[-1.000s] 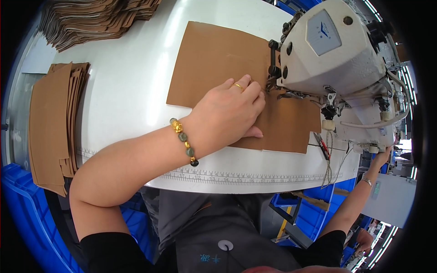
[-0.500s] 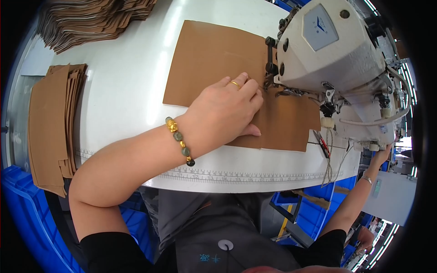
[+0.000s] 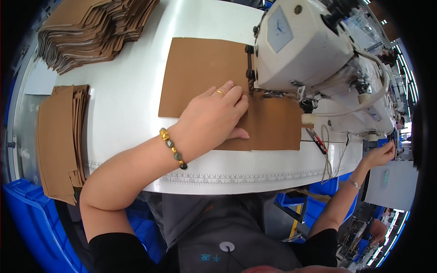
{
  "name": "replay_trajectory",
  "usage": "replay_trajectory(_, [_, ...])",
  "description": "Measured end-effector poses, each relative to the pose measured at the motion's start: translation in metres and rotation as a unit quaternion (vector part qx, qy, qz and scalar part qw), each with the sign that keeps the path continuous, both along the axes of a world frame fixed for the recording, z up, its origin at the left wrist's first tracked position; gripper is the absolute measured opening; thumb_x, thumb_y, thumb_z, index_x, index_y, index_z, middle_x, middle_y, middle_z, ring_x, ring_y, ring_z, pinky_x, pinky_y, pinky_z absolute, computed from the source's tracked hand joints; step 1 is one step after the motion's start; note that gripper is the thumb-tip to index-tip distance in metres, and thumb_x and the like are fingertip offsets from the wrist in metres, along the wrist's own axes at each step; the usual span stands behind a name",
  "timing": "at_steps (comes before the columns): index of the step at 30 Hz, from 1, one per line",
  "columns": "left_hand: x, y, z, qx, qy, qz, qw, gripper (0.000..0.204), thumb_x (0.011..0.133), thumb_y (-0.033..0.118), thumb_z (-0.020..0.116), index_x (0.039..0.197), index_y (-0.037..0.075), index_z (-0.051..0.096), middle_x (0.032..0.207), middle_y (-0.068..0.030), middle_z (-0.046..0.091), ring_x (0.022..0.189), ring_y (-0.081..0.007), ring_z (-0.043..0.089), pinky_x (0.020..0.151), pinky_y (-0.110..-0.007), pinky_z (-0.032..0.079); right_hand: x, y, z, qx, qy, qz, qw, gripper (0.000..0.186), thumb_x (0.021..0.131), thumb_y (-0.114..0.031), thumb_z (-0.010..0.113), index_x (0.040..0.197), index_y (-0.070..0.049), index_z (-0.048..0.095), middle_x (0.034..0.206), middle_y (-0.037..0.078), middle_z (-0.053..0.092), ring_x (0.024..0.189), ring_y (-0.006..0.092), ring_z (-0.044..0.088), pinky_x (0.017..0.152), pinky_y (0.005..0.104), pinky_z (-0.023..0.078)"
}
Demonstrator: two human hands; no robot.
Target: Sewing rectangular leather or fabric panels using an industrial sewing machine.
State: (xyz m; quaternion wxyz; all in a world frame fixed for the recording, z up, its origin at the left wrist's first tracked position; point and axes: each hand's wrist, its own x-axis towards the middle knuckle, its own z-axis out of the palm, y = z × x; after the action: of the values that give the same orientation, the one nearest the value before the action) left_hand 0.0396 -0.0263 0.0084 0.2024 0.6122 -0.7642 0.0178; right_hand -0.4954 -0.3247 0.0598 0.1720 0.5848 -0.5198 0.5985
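Observation:
A brown sheet of leather-like material (image 3: 200, 63) lies flat on the white table, partly beneath the sewing machine (image 3: 296, 50). My left hand (image 3: 214, 113) rests on this sheet, just left of the machine's needle area. Its fingers are slightly bent and the thumb stands apart; nothing is gripped. Far to the right, my right hand (image 3: 381, 154) is raised by the end of the machine with its fingers bent together. What those fingers hold, if anything, cannot be made out. The needle and presser foot are largely hidden by the machine head.
Stacks of brown pieces lie at the far left (image 3: 100, 32) and left (image 3: 57, 136). Red-handled snips (image 3: 318, 142) and a looped cord (image 3: 325, 166) lie right of the sheet. A ruler strip (image 3: 218, 179) follows the table's near edge; blue bins (image 3: 27, 204) stand below.
My view has shifted, so the machine and sheet appear further left. More of my right hand shows beside the machine's end. My left hand stays on the sheet.

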Motion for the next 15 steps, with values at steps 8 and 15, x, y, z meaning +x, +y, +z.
replay_trajectory(8, [0.0, 0.002, 0.001, -0.004, -0.036, 0.001, 0.999, 0.067, 0.084, 0.048, 0.073, 0.133, 0.004, 0.059, 0.134, -0.0105, 0.059, 0.127, -0.029, 0.058, 0.098, -0.037, 0.052, 0.289, 0.164, -0.03, 0.035, 0.462, 0.427, 0.776, 0.031, 0.079, -0.009, 0.072, 0.109, -0.015, 0.075, 0.065, 0.002, 0.056, 0.054, 0.0193, 0.058, 0.048, 0.0338, 0.043])
replay_trajectory(15, [-0.005, -0.004, 0.011, 0.023, -0.035, 0.0, 0.999, 0.068, 0.083, 0.049, 0.075, 0.133, 0.005, 0.06, 0.129, -0.011, 0.058, 0.104, -0.0312, 0.066, 0.086, -0.038, 0.056, 0.32, 0.159, -0.062, 0.055, 0.476, 0.432, 0.764, 0.027, 0.085, -0.015, 0.062, 0.11, -0.011, 0.072, 0.063, 0.002, 0.057, 0.053, 0.0183, 0.061, 0.045, 0.0333, 0.045])
